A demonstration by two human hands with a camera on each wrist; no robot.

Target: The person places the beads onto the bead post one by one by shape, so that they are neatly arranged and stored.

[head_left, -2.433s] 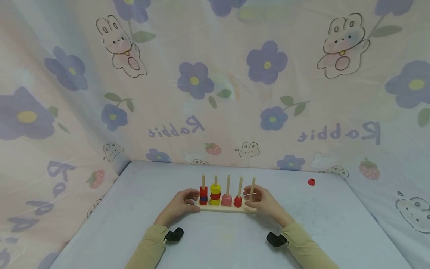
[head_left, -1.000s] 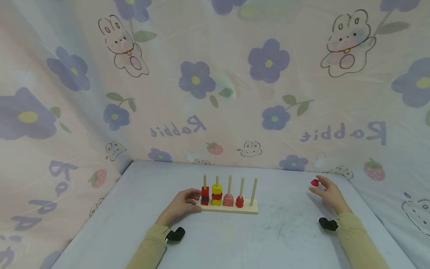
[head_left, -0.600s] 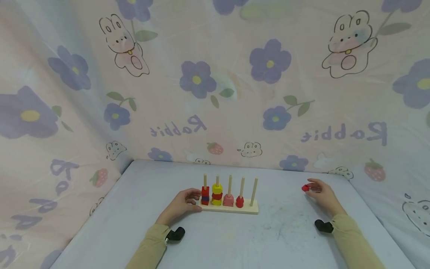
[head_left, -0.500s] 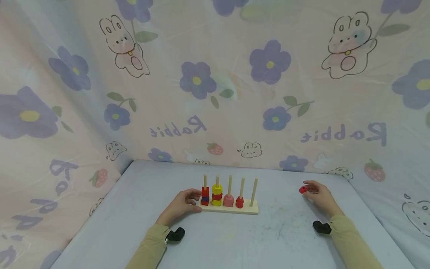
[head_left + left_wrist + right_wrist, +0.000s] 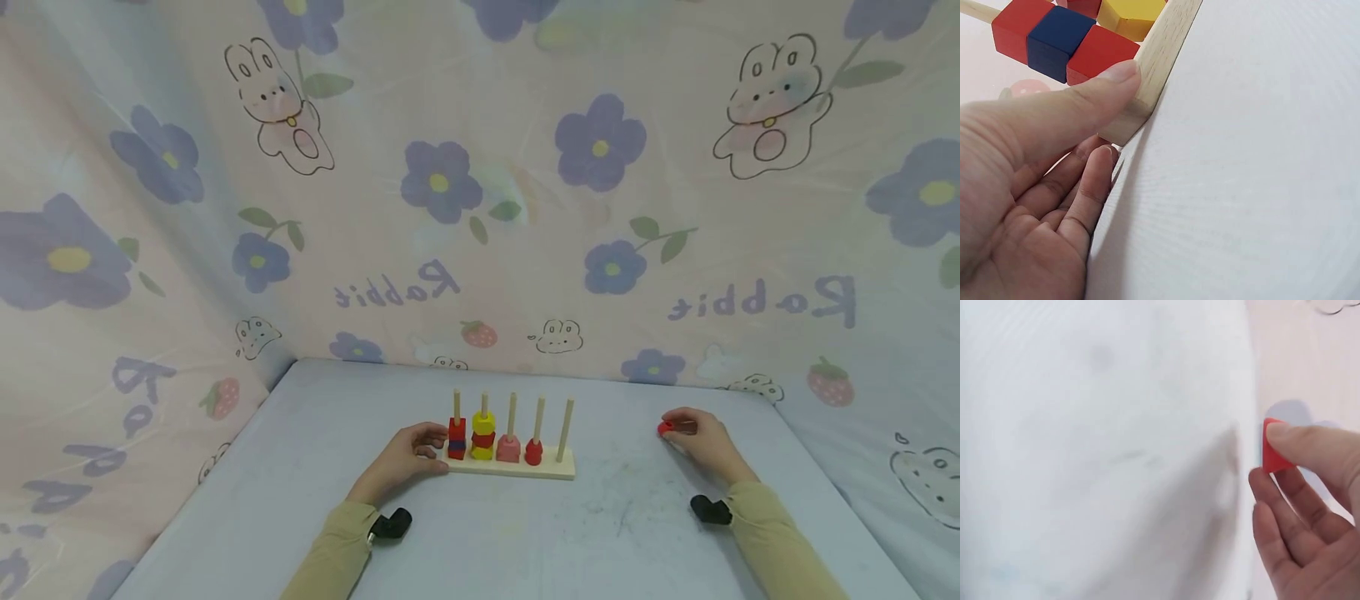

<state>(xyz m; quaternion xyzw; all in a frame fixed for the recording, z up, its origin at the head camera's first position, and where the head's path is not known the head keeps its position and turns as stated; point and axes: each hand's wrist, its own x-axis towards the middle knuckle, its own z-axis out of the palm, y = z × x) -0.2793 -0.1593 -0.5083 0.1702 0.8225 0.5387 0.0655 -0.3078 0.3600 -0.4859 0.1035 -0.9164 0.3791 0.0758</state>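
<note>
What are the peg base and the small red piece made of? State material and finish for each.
Peg base: looks like unpainted light wood, matte, with faint grain along the edge under the left hand's thumb.
Small red piece, pinched by the right hand: smooth, even red coat; probably painted wood, though the blur leaves plastic possible.

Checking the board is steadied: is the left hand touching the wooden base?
Touching. The left wrist view shows the left hand with its thumb pressed against the end of the wooden base.
</note>
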